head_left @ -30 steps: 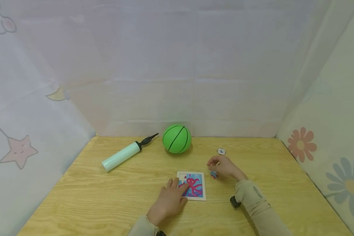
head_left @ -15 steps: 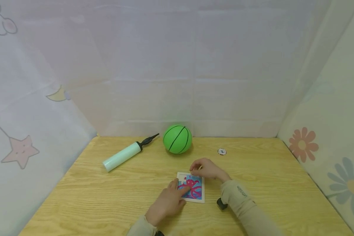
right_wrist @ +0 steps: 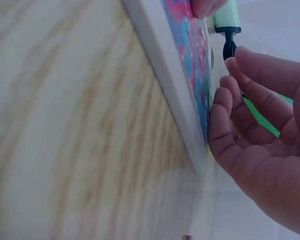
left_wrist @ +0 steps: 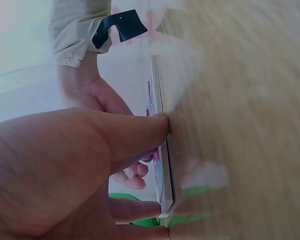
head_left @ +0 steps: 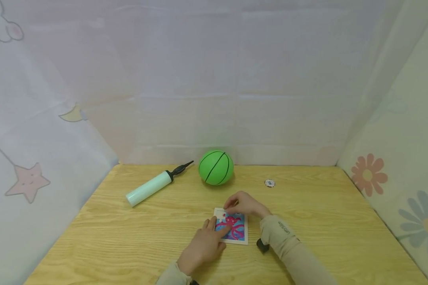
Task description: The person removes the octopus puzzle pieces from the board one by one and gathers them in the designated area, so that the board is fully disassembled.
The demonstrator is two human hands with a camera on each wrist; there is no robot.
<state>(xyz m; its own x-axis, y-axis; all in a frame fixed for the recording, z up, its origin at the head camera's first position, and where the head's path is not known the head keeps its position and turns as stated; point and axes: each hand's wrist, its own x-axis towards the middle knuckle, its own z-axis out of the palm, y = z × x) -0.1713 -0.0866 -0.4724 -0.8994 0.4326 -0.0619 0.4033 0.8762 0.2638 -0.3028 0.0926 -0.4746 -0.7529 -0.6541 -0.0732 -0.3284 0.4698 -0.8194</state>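
A small framed jigsaw puzzle (head_left: 237, 237) with a pink octopus on blue lies on the wooden table, a pale gap (head_left: 220, 214) showing at its upper left. My left hand (head_left: 201, 245) steadies it, index finger stretched over the picture. In the left wrist view the thumb (left_wrist: 145, 132) rests at the frame's side and other fingertips touch near its corner. My right hand (head_left: 246, 204) is over the puzzle's top edge, thumb and fingertips pinched together on a puzzle piece mostly hidden by the fingers. In the right wrist view that hand's curled fingers (right_wrist: 222, 125) are right beside the picture surface.
Behind the puzzle sits a green ball (head_left: 216, 168) with black lines, near the back cloth. A mint hand pump (head_left: 149, 189) with a black nozzle lies at the left. At the back right is a round white chip (head_left: 269, 183).
My right hand has picked up the blue and pink puzzle piece from the table and moved left with it over the puzzle's top. The left hand has stayed on the puzzle.
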